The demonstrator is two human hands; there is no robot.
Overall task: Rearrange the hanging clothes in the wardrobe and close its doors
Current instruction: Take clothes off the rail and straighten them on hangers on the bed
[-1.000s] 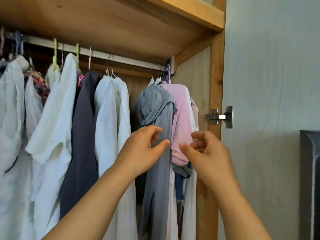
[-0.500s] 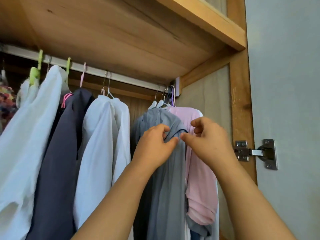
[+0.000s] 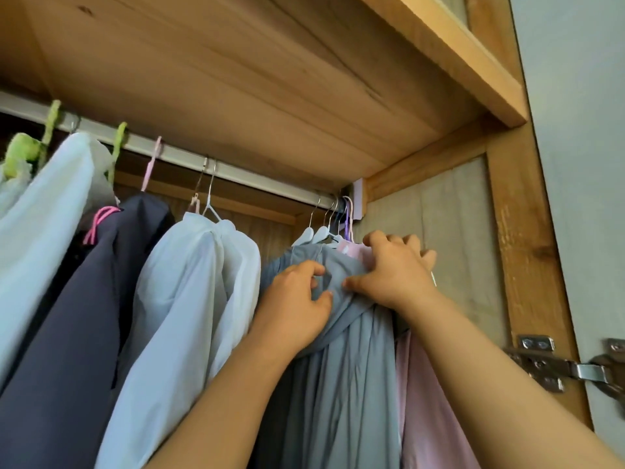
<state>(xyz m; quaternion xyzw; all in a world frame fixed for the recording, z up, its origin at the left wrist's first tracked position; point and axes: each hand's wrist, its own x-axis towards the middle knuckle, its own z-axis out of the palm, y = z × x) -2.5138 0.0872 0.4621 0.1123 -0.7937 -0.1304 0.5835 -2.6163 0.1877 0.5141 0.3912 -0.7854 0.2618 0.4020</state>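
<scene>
Pale grey-blue wall (image 3: 575, 164) at right, beside the wooden frame

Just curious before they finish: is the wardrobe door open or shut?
Open. The door stands swung out at the right, its metal hinge exposed.

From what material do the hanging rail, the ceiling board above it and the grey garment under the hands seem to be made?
Hanging rail: probably metal, pale with a dull sheen.
Ceiling board: wood, with visible grain and a knot, matte.
Grey garment: thin, smooth fabric, possibly synthetic; it falls in fine soft folds and bunches under the left hand and right hand.
</scene>
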